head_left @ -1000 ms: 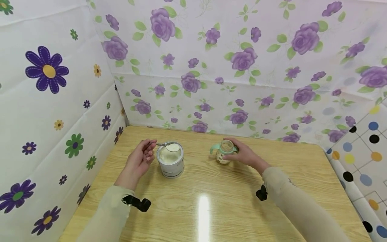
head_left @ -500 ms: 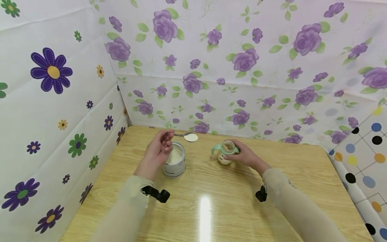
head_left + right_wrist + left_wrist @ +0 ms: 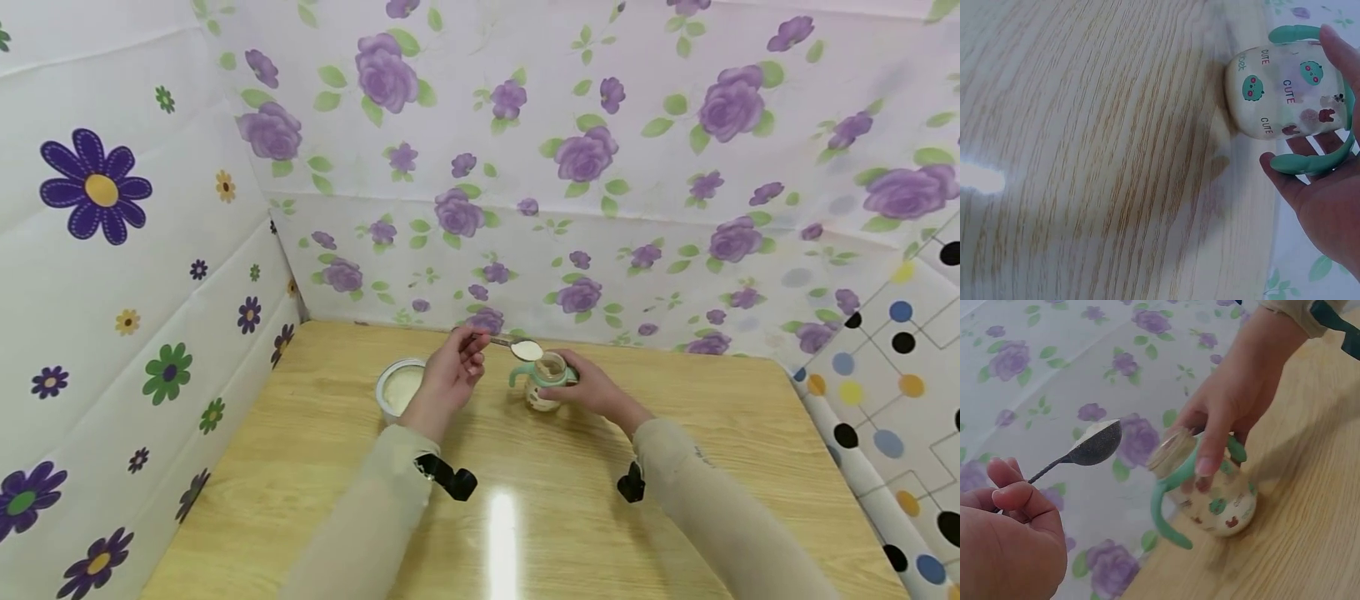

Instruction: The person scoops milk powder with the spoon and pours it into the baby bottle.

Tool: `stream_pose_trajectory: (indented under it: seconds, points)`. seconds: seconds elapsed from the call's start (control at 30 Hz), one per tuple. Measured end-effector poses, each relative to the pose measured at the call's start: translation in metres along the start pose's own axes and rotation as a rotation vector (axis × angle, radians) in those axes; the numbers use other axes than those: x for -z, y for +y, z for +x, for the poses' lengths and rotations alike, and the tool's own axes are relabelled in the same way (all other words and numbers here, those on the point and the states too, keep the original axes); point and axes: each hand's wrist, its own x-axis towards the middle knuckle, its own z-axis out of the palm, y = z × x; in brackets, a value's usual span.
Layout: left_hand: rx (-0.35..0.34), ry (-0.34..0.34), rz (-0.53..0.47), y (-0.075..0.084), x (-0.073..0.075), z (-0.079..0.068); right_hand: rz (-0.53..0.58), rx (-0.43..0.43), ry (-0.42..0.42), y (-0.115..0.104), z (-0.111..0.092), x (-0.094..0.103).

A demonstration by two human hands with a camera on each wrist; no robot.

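Observation:
My left hand (image 3: 452, 373) pinches the handle of a metal spoon (image 3: 1099, 445). White powder (image 3: 527, 350) is heaped in its bowl, which hovers just left of and above the mouth of a baby bottle (image 3: 542, 392). That bottle is clear, with a green two-handled collar, cartoon prints and no cap on top; it stands upright on the table. My right hand (image 3: 592, 387) grips it round the collar from the right side, as the right wrist view also shows. Behind my left forearm, partly covered, stands a can (image 3: 392, 387) of pale powder with its top off.
The wooden table (image 3: 570, 517) meets a flower-printed cloth (image 3: 510, 242) at the back. Another printed cloth (image 3: 135, 350) borders the left side, and a dotted one (image 3: 877, 417) the right.
My left hand has carried the loaded spoon from over the can rightward to beside the bottle's mouth. My right hand keeps its hold on the bottle, which stays in place.

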Motion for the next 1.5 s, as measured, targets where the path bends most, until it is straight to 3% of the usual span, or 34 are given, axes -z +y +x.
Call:
stream_pose_trajectory:
  seconds: [0.2, 0.5, 0.83, 1.1, 1.3, 1.5]
  points:
    - [0.008, -0.011, 0.072, -0.018, -0.011, 0.012, 0.025, -0.004, 0.004, 0.003, 0.003, -0.001]
    - [-0.011, 0.009, 0.193, -0.026, -0.024, 0.019, -0.002, 0.015, 0.012, 0.004, 0.003, -0.001]
    - [-0.081, -0.076, 0.423, -0.033, -0.032, 0.019, 0.006, 0.016, 0.013, -0.002, 0.001, -0.001]
    - [-0.132, -0.150, 0.588, -0.039, -0.025, 0.018, 0.010, 0.023, 0.012, -0.003, 0.000, -0.002]
    - [-0.230, -0.250, 0.728, -0.043, -0.014, 0.022, -0.008, 0.022, 0.013, -0.004, -0.002, -0.003]
    - [-0.310, -0.276, 0.805, -0.047, -0.005, 0.027, -0.018, 0.030, 0.021, -0.006, -0.002, -0.003]
